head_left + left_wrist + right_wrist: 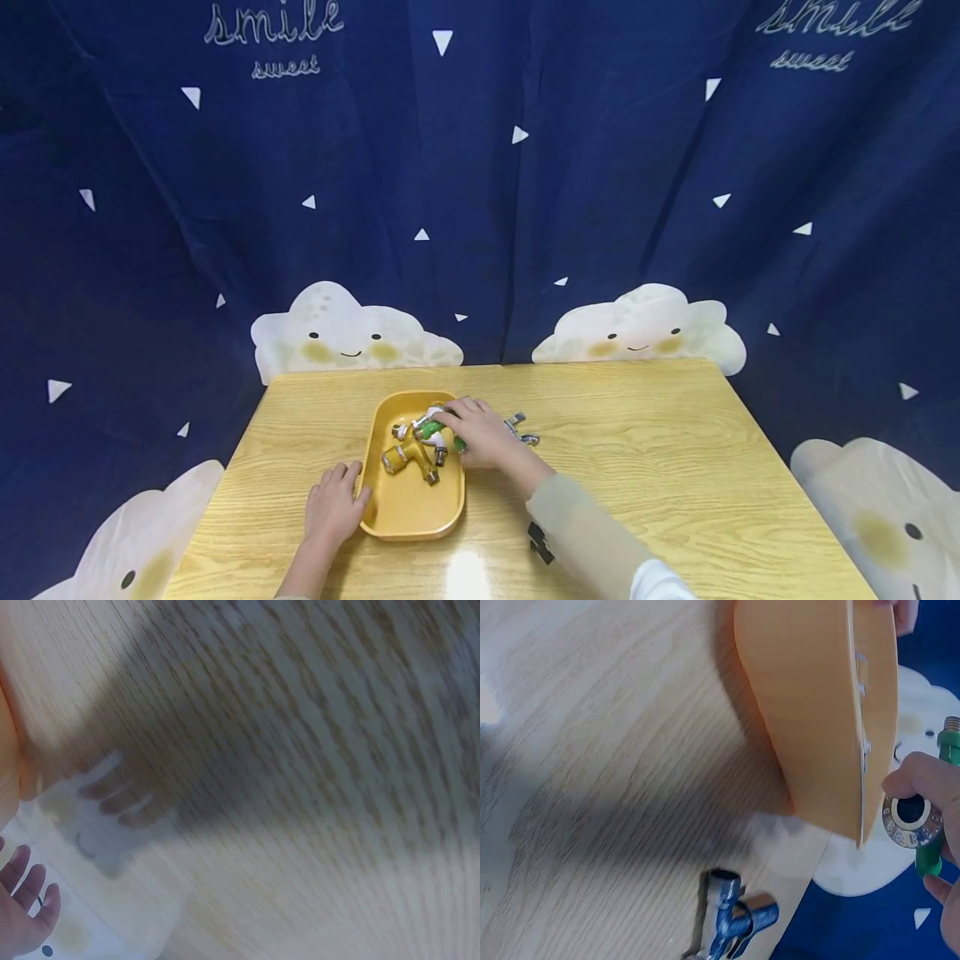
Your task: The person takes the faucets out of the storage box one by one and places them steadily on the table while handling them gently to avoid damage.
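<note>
My right hand (480, 432) grips a green tap (928, 859) above the right side of the yellow tray (412, 521). The tap has a threaded end and a round metal collar with a dark centre. In the right wrist view, thumb and fingers of that hand (937, 784) close around it. Inside the tray lie a yellow tap (412, 452) and white taps (437, 442), partly overlapped by the green one in the head view. My left hand (333, 504) rests at the tray's left rim; the left wrist view shows its fingers (30, 883) loosely extended.
A chrome tap (731, 922) lies on the wooden table (637, 467) just right of the tray, partly hidden by the right hand in the head view. A black object (538, 542) shows beneath the right forearm. A dark blue curtain (480, 167) hangs behind the table.
</note>
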Motion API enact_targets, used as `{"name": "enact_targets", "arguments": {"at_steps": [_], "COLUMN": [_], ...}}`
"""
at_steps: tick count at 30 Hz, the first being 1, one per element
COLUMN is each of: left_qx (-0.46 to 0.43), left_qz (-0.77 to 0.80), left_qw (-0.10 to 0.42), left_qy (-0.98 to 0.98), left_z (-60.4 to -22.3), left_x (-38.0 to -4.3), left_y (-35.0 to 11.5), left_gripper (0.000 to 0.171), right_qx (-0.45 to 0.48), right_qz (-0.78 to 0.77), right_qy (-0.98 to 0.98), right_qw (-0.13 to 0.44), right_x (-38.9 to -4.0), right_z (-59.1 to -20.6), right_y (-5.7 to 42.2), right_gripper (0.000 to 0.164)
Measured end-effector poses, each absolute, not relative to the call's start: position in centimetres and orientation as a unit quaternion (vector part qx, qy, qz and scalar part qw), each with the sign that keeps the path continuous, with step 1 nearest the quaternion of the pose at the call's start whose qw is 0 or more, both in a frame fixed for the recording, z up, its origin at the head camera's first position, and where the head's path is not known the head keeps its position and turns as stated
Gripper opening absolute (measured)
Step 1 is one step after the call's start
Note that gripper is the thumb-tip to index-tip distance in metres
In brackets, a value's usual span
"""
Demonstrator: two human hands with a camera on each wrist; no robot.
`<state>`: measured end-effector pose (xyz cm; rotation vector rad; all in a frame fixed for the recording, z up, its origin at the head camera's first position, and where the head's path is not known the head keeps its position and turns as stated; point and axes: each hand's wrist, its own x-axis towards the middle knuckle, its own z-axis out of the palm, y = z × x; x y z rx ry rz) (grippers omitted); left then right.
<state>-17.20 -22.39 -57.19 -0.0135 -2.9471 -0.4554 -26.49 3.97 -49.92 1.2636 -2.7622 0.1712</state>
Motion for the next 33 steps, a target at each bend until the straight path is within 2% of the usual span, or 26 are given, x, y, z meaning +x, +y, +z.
{"name": "enact_targets", "arguments": {"at_steps": [12,25,33], "left_qx": [-0.001,-0.007,-0.006], "left_qz": [-0.152,-0.154,-0.156], "left_qw": [0.071,0.086,0.08], "left_qy": [-0.986,-0.984,-0.984], "left_z": [-57.0,-57.3,-57.4], "left_x": [-17.1,-17.1,-17.1], "left_y": [-22.4,-22.4,-22.5], "left_gripper": [0.043,0.043,0.043], "right_qx": [0.331,0.216,0.141], "right_qz": [0.108,0.173,0.207], "right_qy": [-0.932,-0.957,-0.962], "right_qw": [0.1,0.087,0.108], "right_x": [-28.0,-28.8,-28.9], "right_z": [-50.8,-52.4,-54.1], "right_y": [8.0,12.6,15.1], "right_gripper": [0.076,0.083,0.082]}}
